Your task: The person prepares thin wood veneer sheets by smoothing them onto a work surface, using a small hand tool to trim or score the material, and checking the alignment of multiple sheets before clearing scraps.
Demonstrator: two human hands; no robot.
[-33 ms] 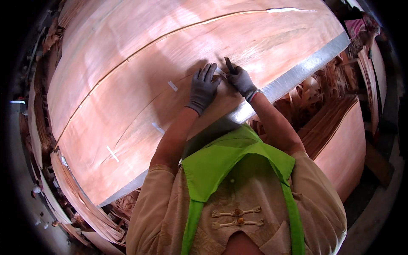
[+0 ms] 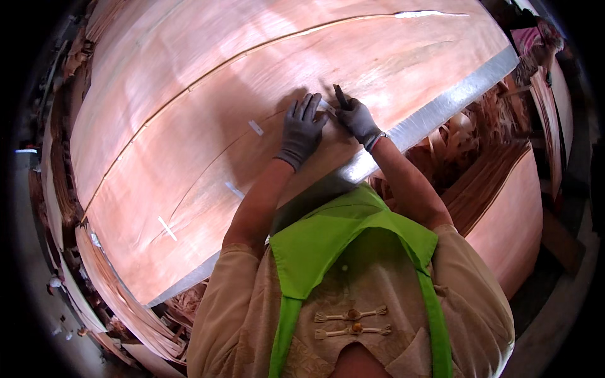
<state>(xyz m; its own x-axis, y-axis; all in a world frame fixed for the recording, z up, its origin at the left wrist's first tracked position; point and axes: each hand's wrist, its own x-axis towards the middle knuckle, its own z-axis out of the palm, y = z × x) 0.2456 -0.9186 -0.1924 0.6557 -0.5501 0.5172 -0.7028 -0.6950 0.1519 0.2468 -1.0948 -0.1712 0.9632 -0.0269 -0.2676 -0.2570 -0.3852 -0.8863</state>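
1. A small strip of white tape (image 2: 328, 108) lay on a crack in the big veneer sheet (image 2: 403, 63), near the middle of the view.
2. The left hand (image 2: 301, 129), in a grey glove, lay flat with fingers spread wide, pressing the sheet at the strip's seven o'clock.
3. The right hand (image 2: 358, 118), also gloved, was closed around a thin dark tool (image 2: 340, 96) at the strip's three o'clock.
4. It looked like the taping step: the strip was being stuck over the crack.
5. The next move would need firm pressing along the strip.
6. More tape pieces (image 2: 167, 228) sat toward eight o'clock. A grey table edge (image 2: 441, 110) ran at four o'clock.
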